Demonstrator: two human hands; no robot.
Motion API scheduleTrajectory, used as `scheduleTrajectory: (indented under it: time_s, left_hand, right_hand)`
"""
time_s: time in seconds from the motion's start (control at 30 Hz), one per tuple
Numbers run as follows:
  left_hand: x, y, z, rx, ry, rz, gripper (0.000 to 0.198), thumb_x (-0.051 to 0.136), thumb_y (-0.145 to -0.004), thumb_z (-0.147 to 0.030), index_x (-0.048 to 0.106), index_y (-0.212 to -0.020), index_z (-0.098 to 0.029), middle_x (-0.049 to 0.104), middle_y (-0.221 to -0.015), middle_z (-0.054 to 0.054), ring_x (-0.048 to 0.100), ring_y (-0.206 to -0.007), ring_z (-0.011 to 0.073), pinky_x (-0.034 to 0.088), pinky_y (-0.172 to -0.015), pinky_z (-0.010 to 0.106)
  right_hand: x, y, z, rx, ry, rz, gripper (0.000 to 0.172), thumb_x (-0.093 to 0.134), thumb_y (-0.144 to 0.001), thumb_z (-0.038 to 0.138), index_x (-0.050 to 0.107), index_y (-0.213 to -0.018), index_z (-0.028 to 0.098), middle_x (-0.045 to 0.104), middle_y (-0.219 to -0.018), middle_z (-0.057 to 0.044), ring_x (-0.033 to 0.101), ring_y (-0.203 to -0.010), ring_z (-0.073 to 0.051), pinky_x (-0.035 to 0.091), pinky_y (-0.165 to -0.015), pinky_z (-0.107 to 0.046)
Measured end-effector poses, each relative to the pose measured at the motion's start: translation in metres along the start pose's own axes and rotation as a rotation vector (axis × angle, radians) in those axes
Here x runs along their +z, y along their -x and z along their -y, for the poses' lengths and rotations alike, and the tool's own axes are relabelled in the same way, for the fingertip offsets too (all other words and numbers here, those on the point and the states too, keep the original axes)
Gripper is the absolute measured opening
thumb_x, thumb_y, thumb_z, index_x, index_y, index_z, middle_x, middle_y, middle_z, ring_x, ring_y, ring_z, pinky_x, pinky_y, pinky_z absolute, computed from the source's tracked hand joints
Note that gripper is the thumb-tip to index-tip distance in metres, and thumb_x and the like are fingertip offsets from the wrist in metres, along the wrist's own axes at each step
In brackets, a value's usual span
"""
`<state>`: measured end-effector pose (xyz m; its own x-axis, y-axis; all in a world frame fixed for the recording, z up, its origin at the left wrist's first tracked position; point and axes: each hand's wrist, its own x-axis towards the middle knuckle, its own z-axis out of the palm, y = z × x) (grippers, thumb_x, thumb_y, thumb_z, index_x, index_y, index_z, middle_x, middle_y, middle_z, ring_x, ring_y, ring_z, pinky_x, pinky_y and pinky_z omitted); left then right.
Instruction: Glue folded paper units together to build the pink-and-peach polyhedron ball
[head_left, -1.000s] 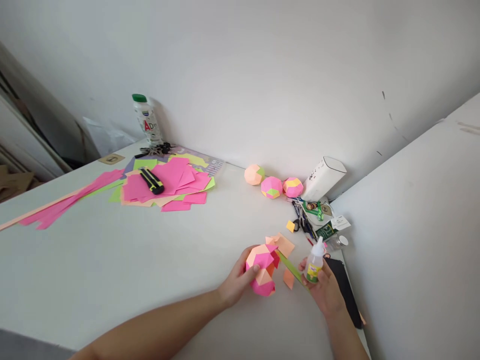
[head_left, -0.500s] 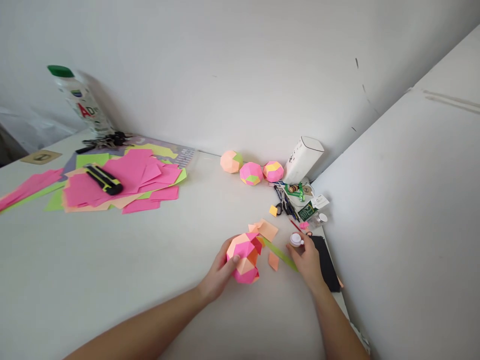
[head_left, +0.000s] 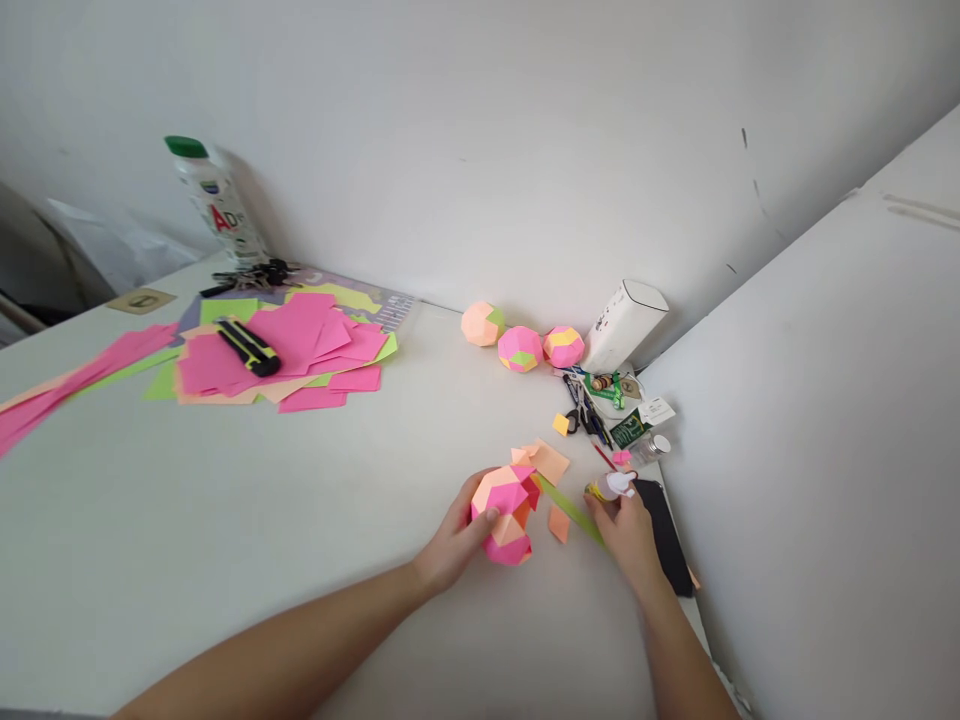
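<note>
My left hand (head_left: 459, 535) is closed around a pink and peach faceted paper ball (head_left: 501, 508), whose right side gapes open. In my right hand (head_left: 628, 535) is a small glue bottle (head_left: 606, 487) with a white cap and a yellowish label, tilted with its cap to the right. Between the hands lie a green paper strip (head_left: 571, 508), a small peach paper piece (head_left: 559, 524) and a larger peach piece (head_left: 550, 462). The strip's left end reaches the ball's edge.
Three finished-looking paper balls (head_left: 520, 349) line the wall beside a white box (head_left: 626, 325). Scissors (head_left: 577, 408), a jar (head_left: 654, 447) and a black phone-like slab (head_left: 665, 540) crowd the right edge. Leftward lie pink sheets (head_left: 300, 345), a box cutter (head_left: 249, 347) and a green-capped bottle (head_left: 217, 205).
The glue bottle has tipped from upright to lying sideways in my right hand. My left hand keeps its hold on the paper ball. The whole view has shifted a little.
</note>
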<state>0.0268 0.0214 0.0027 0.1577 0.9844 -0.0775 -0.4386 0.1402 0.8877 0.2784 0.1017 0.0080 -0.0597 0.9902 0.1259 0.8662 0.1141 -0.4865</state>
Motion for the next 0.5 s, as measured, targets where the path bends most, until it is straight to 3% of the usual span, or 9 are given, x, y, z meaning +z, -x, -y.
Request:
scheduleTrajectory:
  time_s: [0.17,0.23,0.3,0.4,0.5]
  left_hand:
    - [0.000,0.000,0.000,0.013,0.006,0.000,0.049,0.051,-0.086,-0.046,0.039,-0.129,-0.023,0.051,-0.130,0.012,0.052,-0.112,0.0289,0.048,-0.087,0.041]
    - [0.000,-0.001,0.001,0.013,0.009,0.004,0.050,0.051,-0.086,-0.046,0.039,-0.129,-0.023,0.051,-0.129,0.012,0.052,-0.112,0.0290,0.048,-0.087,0.041]
    - [0.000,-0.001,0.001,0.012,0.013,0.006,0.051,0.051,-0.086,-0.046,0.038,-0.130,-0.023,0.052,-0.128,0.012,0.053,-0.110,0.0288,0.048,-0.087,0.042]
    - [-0.001,-0.001,0.002,0.009,0.012,0.013,0.051,0.051,-0.086,-0.046,0.037,-0.130,-0.023,0.052,-0.127,0.012,0.053,-0.110,0.0284,0.047,-0.088,0.042]
    - [-0.001,-0.001,0.002,0.028,-0.013,0.007,0.049,0.050,-0.087,-0.045,0.039,-0.129,-0.023,0.051,-0.128,0.012,0.052,-0.112,0.0282,0.046,-0.090,0.042]
  right_hand:
    - [-0.018,0.006,0.003,-0.008,0.076,0.061,0.043,0.056,-0.075,0.043,0.057,-0.105,0.012,0.066,-0.096,-0.015,0.064,-0.085,-0.028,0.048,-0.071,-0.035]
    - [-0.028,0.014,0.009,-0.020,0.168,0.026,0.034,0.052,-0.078,0.045,0.062,-0.090,0.014,0.067,-0.083,-0.012,0.063,-0.077,-0.026,0.046,-0.065,-0.032]
    - [-0.033,0.022,0.017,-0.018,0.264,-0.004,0.039,0.045,-0.084,0.049,0.059,-0.065,0.019,0.063,-0.064,-0.007,0.059,-0.060,-0.022,0.040,-0.055,-0.029]
    - [-0.026,0.033,0.031,-0.071,0.242,0.040,0.049,0.041,-0.087,0.051,0.053,-0.051,0.020,0.054,-0.048,-0.002,0.050,-0.046,-0.017,0.032,-0.048,-0.027]
    - [-0.005,0.041,0.039,-0.147,0.105,0.095,0.039,0.047,-0.086,0.050,0.061,-0.065,0.019,0.061,-0.060,-0.003,0.055,-0.054,-0.017,0.036,-0.050,-0.025]
